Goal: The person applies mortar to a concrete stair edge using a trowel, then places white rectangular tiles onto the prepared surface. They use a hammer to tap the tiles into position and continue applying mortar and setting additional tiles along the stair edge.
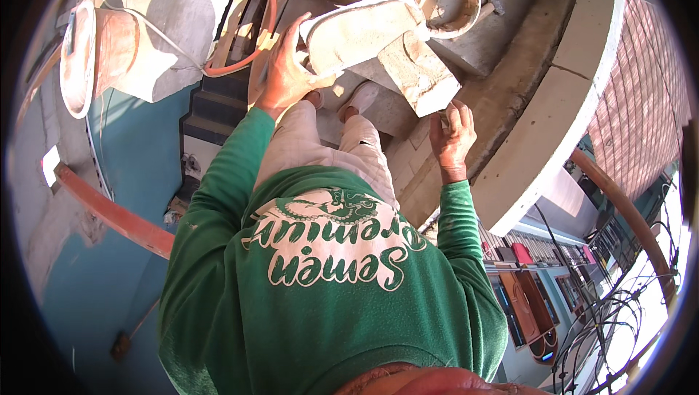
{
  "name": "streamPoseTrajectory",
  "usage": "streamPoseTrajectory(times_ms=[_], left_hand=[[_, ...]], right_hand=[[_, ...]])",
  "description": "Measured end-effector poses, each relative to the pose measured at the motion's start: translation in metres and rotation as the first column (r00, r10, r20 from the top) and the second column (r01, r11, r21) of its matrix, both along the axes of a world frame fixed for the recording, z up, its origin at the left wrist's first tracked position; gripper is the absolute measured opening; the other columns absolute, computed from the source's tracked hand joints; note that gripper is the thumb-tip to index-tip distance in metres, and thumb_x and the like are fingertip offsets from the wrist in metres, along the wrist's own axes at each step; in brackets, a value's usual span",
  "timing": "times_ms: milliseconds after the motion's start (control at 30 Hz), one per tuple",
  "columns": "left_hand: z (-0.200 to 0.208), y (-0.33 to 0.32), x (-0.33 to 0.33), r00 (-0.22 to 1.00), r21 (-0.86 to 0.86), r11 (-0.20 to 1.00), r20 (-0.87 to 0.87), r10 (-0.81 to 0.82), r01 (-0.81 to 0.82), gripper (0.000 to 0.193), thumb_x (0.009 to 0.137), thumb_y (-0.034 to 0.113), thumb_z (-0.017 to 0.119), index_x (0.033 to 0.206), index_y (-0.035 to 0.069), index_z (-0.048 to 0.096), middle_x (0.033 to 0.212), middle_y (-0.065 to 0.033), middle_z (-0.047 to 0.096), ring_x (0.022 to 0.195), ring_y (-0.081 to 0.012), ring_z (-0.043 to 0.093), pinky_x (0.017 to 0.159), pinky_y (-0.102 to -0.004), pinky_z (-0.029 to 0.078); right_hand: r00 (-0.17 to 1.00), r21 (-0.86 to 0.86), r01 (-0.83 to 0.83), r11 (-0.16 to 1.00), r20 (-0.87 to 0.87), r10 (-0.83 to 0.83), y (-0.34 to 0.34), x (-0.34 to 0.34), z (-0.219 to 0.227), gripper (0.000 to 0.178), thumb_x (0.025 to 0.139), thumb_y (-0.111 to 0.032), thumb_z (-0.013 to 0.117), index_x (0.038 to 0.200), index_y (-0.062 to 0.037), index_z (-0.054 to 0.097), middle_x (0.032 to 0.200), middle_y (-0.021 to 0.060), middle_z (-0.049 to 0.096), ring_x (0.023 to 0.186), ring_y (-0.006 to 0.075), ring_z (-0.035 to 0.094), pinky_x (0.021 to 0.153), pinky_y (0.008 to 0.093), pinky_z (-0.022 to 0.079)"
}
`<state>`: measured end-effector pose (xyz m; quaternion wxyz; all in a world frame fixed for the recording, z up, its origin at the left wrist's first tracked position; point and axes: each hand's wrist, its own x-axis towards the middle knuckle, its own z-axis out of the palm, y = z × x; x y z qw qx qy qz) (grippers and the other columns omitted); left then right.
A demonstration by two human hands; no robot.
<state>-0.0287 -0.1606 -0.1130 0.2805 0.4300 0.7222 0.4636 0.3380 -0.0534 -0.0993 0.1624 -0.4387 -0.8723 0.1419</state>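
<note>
My left hand (285, 71) grips the near left end of a shallow whitish tray (349, 34), its thumb and fingers on either side of the rim. Pale grey, mortar-like material lies in the tray. A flat rectangular plate (421, 78), smeared with the same material, slants across the tray's right end. My right hand (453, 136) is at the plate's near right corner with its fingers curled; what they close around is mostly hidden. Just beyond the tray stands a round bucket (470, 20) with a mortar-coated inside.
A low wall (561, 122) curves along my right, with a reddish tiled roof (637, 96) and tangled black cables (604, 315) past it. To the left are an orange hose (237, 69), a leaning pale basin (79, 60) and dark steps (215, 107). My feet are below the tray.
</note>
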Motion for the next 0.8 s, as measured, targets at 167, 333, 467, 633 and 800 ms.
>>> streamPoseTrajectory(times_ms=[167, 333, 467, 633, 800], left_hand=[[0.010, 0.003, 0.001, 0.999, -0.026, 1.000, -0.034, -0.014, 0.013, 0.121, 0.060, 0.014, 0.104, 0.166, 0.009, 0.044, 0.155, -0.0176, 0.059, 0.139, -0.0315, 0.064, 0.111, -0.0446, 0.061], [0.003, 0.002, 0.001, 0.996, -0.021, 0.999, 0.083, -0.030, 0.032, 0.118, 0.066, 0.019, 0.103, 0.166, 0.006, 0.043, 0.157, -0.0164, 0.059, 0.143, -0.0278, 0.061, 0.111, -0.0426, 0.059], [-0.001, -0.004, -0.003, 0.996, -0.043, 0.998, 0.082, -0.034, 0.038, 0.119, 0.066, 0.010, 0.101, 0.168, 0.004, 0.040, 0.155, -0.0165, 0.059, 0.142, -0.0267, 0.063, 0.113, -0.0423, 0.059], [-0.008, -0.014, -0.006, 0.994, -0.043, 0.998, 0.102, -0.048, 0.053, 0.120, 0.065, 0.006, 0.100, 0.168, 0.003, 0.037, 0.155, -0.0144, 0.060, 0.142, -0.0255, 0.063, 0.118, -0.0423, 0.055], [-0.009, -0.014, -0.003, 0.990, -0.018, 0.998, 0.132, -0.054, 0.057, 0.122, 0.064, 0.007, 0.102, 0.167, 0.003, 0.037, 0.156, -0.0143, 0.059, 0.143, -0.0251, 0.062, 0.120, -0.0428, 0.053]], right_hand=[[0.952, -0.285, 0.182, 0.941, -0.187, -0.240, 0.032, 0.023, -0.012, 0.025, 0.091, -0.012, 0.086, 0.111, -0.0052, 0.072, 0.105, 0.0075, 0.074, 0.092, 0.0248, 0.071, 0.084, 0.0369, 0.059], [0.803, -0.680, -0.110, 0.725, -0.491, -0.338, 0.087, -0.024, -0.057, 0.028, 0.096, -0.015, 0.090, 0.117, -0.0040, 0.075, 0.107, 0.0037, 0.077, 0.097, 0.0125, 0.066, 0.092, 0.0312, 0.054], [0.899, -0.501, -0.175, 0.847, -0.433, -0.070, 0.119, -0.047, -0.084, 0.037, 0.093, -0.009, 0.088, 0.128, -0.0061, 0.075, 0.121, 0.0093, 0.079, 0.113, 0.0226, 0.074, 0.103, 0.0361, 0.055], [0.909, -0.306, -0.239, 0.921, -0.405, 0.101, 0.135, -0.036, -0.109, 0.035, 0.094, 0.000, 0.076, 0.129, -0.0064, 0.074, 0.122, 0.0132, 0.077, 0.115, 0.0354, 0.074, 0.106, 0.0396, 0.056], [0.964, -0.303, -0.129, 0.944, -0.262, 0.047, 0.141, 0.018, -0.132, 0.034, 0.094, 0.002, 0.076, 0.127, -0.0073, 0.074, 0.117, 0.0120, 0.076, 0.111, 0.0314, 0.075, 0.101, 0.0363, 0.057]])
